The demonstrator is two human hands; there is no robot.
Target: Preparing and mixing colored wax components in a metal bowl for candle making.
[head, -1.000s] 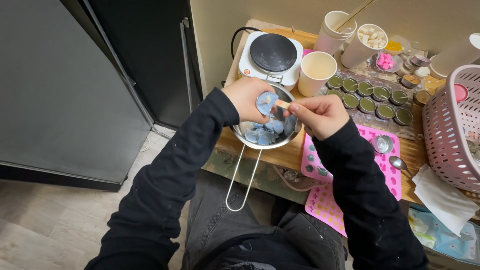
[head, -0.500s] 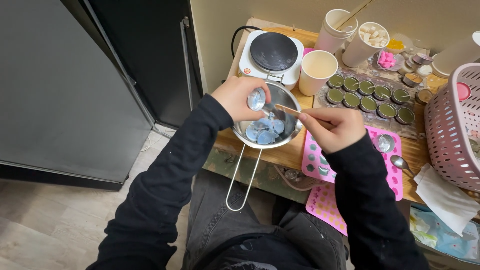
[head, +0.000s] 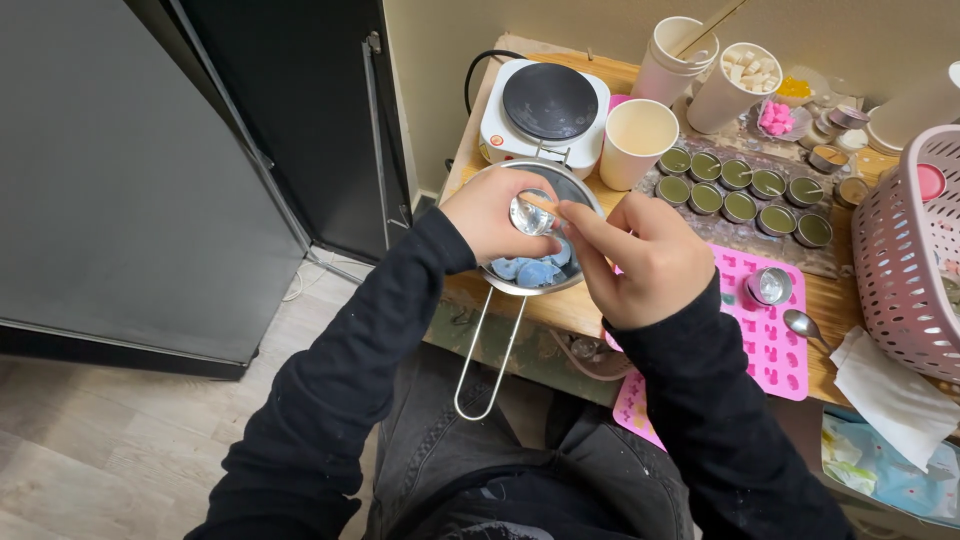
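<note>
Both hands are closed — a small foil cup point(head: 530, 215) is pinched by the left hand point(head: 490, 213), a wooden stick point(head: 540, 203) by the right hand point(head: 650, 260) — above the blue-wax saucepan point(head: 535, 272), so scrapings fall in.

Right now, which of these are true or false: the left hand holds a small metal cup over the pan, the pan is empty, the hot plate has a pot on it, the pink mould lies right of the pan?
1. The left hand holds a small metal cup over the pan. True.
2. The pan is empty. False: blue pieces lie inside.
3. The hot plate has a pot on it. False: its top is bare.
4. The pink mould lies right of the pan. True.
</note>
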